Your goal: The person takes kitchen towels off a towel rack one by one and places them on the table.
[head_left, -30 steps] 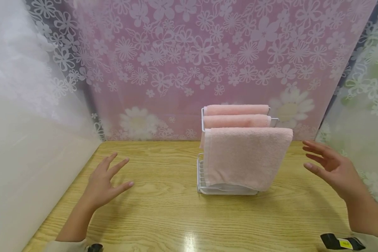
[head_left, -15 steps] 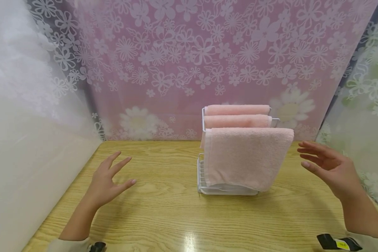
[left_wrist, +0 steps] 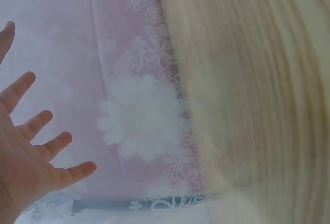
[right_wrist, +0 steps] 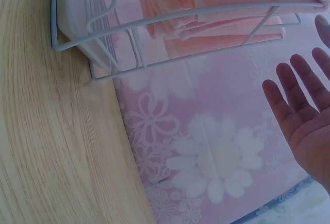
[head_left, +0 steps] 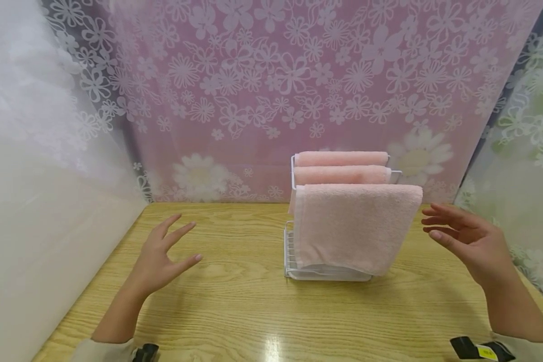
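A white wire rack stands right of centre on the wooden table. Over its front bar hangs a pink towel, with two more pink towels behind it, the middle one and the rear one. My left hand hovers left of the rack, fingers spread, holding nothing; its splayed fingers also show in the left wrist view. To the right of the front towel is my right hand, relaxed and a short gap from the towel's edge. The right wrist view shows the rack's side frame and folded towel layers.
The wood-grain table carries the rack. A pink flowered curtain closes off the back, with pale sheets at the left and right. A white tray sits at the rack's base.
Both hands have drifted inward: the left one to the right, the right one to the left, closer to the rack. The rack and towels stay in place.
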`<state>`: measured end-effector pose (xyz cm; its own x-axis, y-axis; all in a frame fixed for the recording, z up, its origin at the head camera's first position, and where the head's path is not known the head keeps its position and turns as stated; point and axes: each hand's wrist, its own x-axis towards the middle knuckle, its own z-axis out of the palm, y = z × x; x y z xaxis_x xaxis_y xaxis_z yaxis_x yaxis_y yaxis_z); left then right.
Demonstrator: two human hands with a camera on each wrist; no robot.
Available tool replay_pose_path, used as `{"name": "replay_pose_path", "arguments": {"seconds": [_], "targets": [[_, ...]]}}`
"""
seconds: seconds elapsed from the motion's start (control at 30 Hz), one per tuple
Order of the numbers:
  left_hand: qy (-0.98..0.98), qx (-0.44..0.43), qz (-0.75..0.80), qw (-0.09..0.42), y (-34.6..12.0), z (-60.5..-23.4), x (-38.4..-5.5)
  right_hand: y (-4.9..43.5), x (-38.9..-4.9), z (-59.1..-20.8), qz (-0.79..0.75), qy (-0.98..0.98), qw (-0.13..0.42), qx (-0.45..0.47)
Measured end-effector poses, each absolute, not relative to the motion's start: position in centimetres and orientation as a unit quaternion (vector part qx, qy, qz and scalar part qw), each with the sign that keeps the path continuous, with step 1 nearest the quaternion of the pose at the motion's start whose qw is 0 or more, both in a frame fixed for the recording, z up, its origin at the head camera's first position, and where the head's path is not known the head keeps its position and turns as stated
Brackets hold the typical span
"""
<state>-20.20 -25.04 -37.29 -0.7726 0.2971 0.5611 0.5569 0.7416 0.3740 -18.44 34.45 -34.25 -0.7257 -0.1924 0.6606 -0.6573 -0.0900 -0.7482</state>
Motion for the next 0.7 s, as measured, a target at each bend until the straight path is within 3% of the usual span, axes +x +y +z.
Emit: {"name": "replay_pose_path", "arguments": {"seconds": [0.7], "targets": [[-0.881,-0.240,-0.349,0.210,-22.1,-35.5,-20.7,32.8,-18.4,-33.6,0.661,-0.659,0.170,0.315]]}}
